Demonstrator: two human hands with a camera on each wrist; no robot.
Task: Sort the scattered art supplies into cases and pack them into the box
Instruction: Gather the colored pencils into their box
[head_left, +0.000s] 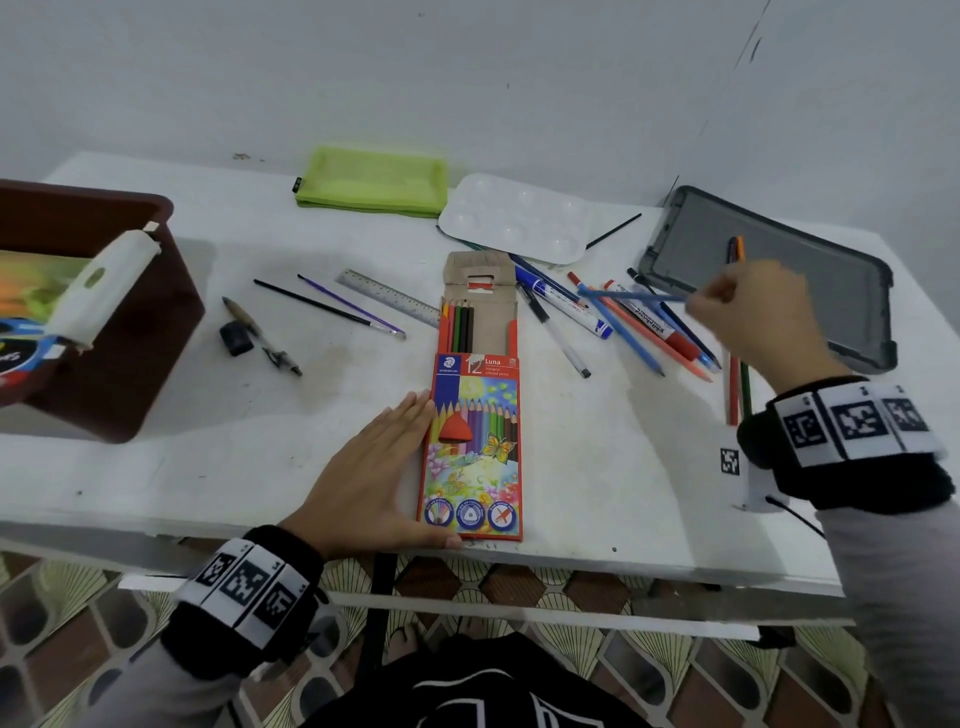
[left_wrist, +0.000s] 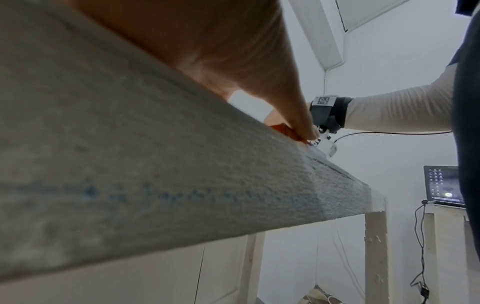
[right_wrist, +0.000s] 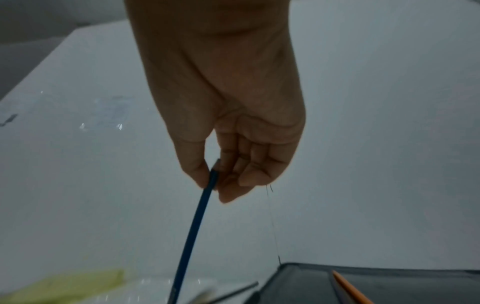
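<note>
A red coloured-pencil box lies open on the white table, its flap folded back and several pencils showing in its mouth. My left hand lies flat on the table, fingers straight, pressing against the box's left side; the thumb sits at its lower edge. My right hand is raised over the pile of pens and pencils and pinches a blue pencil by its end between thumb and fingers. The brown box stands at the left.
A green mesh pouch and a white paint palette lie at the back. A grey lid with an orange pencil lies at right. A steel ruler, brushes, an eraser and a compass lie left of centre.
</note>
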